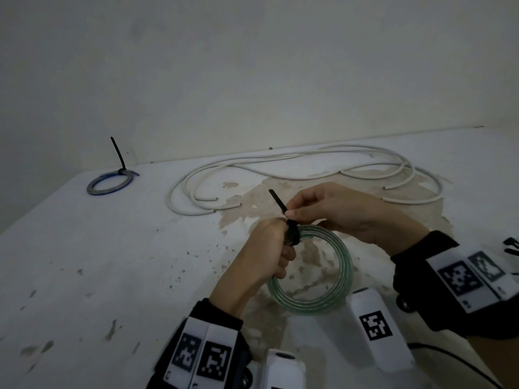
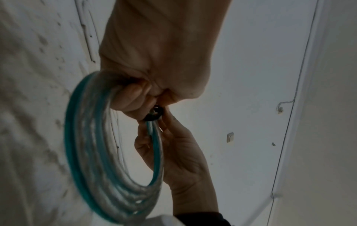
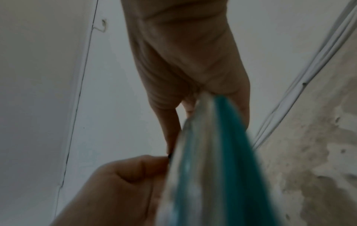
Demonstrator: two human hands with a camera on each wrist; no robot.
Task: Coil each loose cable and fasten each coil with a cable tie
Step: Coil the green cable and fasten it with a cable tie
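Greenish clear cable [image 1: 331, 293], wound into a round coil, is held just above the white table [image 1: 112, 262] near the middle of the scene, toward the near edge. The left hand [image 1: 264, 254] has its fingers curled tight around the coil's left side, right where a black cable tie [image 1: 290, 231] wraps the bundle. The right hand [image 1: 337, 211] comes in from the right and pinches the tie's free tail between thumb and fingertips, the tail poking up and to the left past them. From the left wrist view you can see the tie looped around the strands as a small dark ring, though it's blurry so I can't tell how snug it is.

Far left on the table there's a blue coil [image 1: 110, 183] lying flat, with its own black tie [image 1: 117, 154] sticking straight up. Across the far side sprawls a white cable [image 1: 295, 167], loose and uncoiled, in long loops with cut ends showing. The table's paint is worn off to a brownish patch [image 1: 252, 203] under and behind the hands.
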